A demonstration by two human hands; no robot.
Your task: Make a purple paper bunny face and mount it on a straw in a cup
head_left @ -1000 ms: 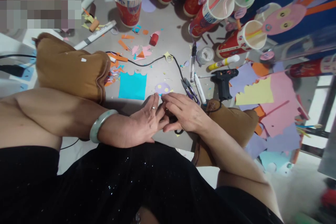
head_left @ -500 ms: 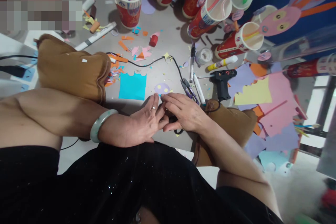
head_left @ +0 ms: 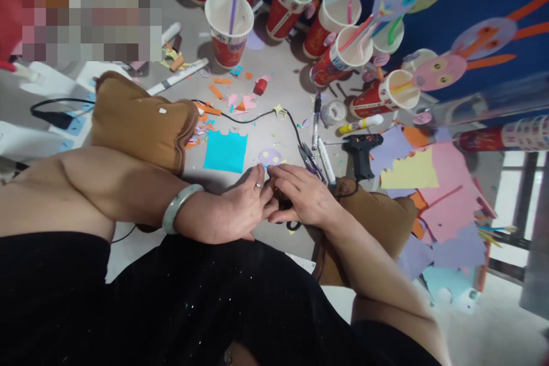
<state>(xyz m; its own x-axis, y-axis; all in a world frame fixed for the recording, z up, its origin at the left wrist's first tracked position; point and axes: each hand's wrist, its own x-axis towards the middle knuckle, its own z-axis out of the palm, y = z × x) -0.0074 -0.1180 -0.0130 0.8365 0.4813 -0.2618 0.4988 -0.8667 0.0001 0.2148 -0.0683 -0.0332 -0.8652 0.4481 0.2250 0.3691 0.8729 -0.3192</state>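
Observation:
Close together at the near edge of the table, my left hand and my right hand meet at the fingertips. Their fingers are bent inward and pressed together; whatever they pinch is hidden. Just beyond them lies a lilac paper oval with two yellow dots, its lower edge close to the fingertips, where a bit of blue shows. A blue paper square with a scalloped top edge lies left of the oval. Small scissors with purple handles rest beyond my right hand. A black loop shows under that hand.
A black hot glue gun, a yellow marker and a tape roll lie to the right. Brown cushions flank my arms. Red paper cups with straws line the back; coloured paper sheets are piled at right.
The view has shifted, so the table things sit lower in the picture and more cup figures show at upper right. My hands keep nearly the same pose.

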